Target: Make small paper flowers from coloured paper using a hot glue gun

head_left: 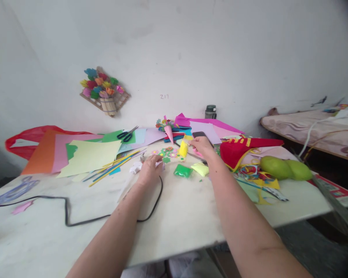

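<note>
My right hand (203, 146) reaches over the middle of the table with its fingertips pinched on the edge of a bright yellow clay packet (183, 148), which stands up off the table. My left hand (150, 168) rests on the tabletop, thumb apart from its loosely bent fingers. Beside and partly under it is a crumpled white piece (135, 167). Between the hands lie a green clay packet (182, 170) and a pale yellow clay packet (200, 169). Small paper flowers (167, 153) are scattered just behind them. A dark phone (199, 134) is partly hidden behind my right hand.
Coloured paper sheets (88, 156), scissors (128, 134) and thin sticks (113, 166) spread over the left. A black cord (87, 221) runs beneath my left forearm. On the right are a red cloth (234, 150) and green fruit (284, 168). A pink cone with flowers (168, 133) stands behind.
</note>
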The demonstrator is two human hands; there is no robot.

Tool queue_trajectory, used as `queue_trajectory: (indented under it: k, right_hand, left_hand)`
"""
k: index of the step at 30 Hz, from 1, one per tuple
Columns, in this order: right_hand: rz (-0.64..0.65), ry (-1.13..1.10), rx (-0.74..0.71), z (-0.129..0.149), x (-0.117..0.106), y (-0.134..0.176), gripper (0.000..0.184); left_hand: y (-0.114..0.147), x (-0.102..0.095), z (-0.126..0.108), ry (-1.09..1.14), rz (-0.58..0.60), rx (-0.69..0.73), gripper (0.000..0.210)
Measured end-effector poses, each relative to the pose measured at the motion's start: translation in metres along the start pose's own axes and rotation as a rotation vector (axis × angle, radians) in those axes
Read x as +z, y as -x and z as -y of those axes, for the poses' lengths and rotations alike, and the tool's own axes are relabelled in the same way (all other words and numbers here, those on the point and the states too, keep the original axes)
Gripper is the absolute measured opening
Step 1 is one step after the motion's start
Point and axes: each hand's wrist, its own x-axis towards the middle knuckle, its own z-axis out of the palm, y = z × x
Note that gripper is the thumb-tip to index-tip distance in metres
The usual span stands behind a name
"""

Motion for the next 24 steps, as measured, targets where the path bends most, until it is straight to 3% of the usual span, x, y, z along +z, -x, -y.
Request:
queue_trajectory:
  k: [4,7,9,12,19,21,24]
  right_hand:
    - [0.185,-0.294,-0.125,0.009,0.009,0.005,0.024]
    - [0.377,-0.411,-0.211,0.015,0.02,0.011,0.025]
    - [0.5,-0.408,-0.237,0.019,0.027,0.017,0.025]
    - [0.62,-0.379,-0.285,0.023,0.037,0.026,0.024]
    - [0.649,-0.344,-0.374,0.029,0.046,0.038,0.022]
    - [0.642,-0.33,-0.393,0.029,0.047,0.039,0.022]
    - [0.621,-0.296,-0.414,0.028,0.049,0.039,0.021]
  left_hand:
    - [-0.002,-0.003,-0.003,0.217,-0.091,-0.155,0.026]
    - [-0.005,-0.007,-0.008,0.546,-0.14,-0.264,0.04]
    - [-0.005,-0.01,-0.01,0.769,-0.106,-0.32,0.05]
    - [-0.003,-0.012,-0.012,0.992,0.078,-0.392,0.056]
    - [0.006,-0.017,-0.014,1.308,0.4,-0.458,0.041]
    - [0.006,-0.018,-0.013,1.329,0.423,-0.466,0.036]
    - [0.005,-0.018,-0.012,1.252,0.36,-0.493,0.03]
